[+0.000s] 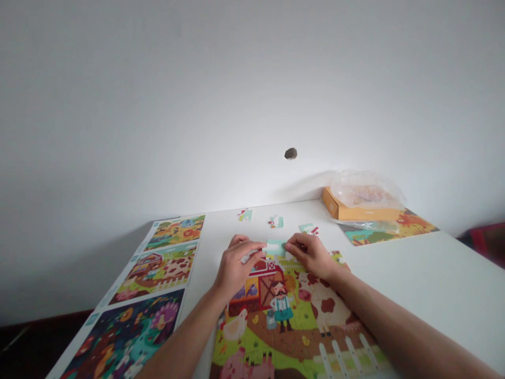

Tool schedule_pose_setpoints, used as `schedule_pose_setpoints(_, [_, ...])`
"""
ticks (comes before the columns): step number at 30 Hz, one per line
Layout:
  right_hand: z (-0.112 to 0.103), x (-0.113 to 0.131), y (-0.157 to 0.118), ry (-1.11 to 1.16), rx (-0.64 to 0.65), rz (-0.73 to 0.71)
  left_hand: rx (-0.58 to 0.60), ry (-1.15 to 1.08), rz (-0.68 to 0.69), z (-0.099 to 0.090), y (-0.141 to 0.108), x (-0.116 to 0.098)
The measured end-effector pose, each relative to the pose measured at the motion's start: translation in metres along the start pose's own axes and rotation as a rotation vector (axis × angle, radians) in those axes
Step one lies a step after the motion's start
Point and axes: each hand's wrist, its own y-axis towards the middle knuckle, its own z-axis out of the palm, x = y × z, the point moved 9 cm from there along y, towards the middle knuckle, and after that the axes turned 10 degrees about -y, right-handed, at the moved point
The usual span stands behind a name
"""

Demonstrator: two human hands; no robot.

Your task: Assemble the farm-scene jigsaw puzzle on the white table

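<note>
A farm jigsaw puzzle (294,326) with a farmer, a cow and a barn lies on the white table, largely joined. At its top edge a pale blue puzzle piece (276,247) sits between both hands. My left hand (239,263) has its thumb and fingers pinched at the left side of this piece, over the barn roof. From the right, my right hand (310,253) pinches the other side of the piece, fingertips together. Loose pieces lie beyond: one at the left (245,215), one with a chicken (276,221) and one with red (309,229).
A reference sheet (158,268) with three pictures lies along the table's left side. An orange box (366,212) under a clear plastic bag (365,187) stands at the back right, by a jungle picture (418,226). The wall (197,105) rises behind the table.
</note>
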Motion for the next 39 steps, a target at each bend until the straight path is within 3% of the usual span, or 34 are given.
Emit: schedule_pose_setpoints(39, [0.0012, -0.0025, 0.0003, 0.036, -0.013, 0.009, -0.056, 0.043, 0.022, -0.0075, 0.0022, -0.002])
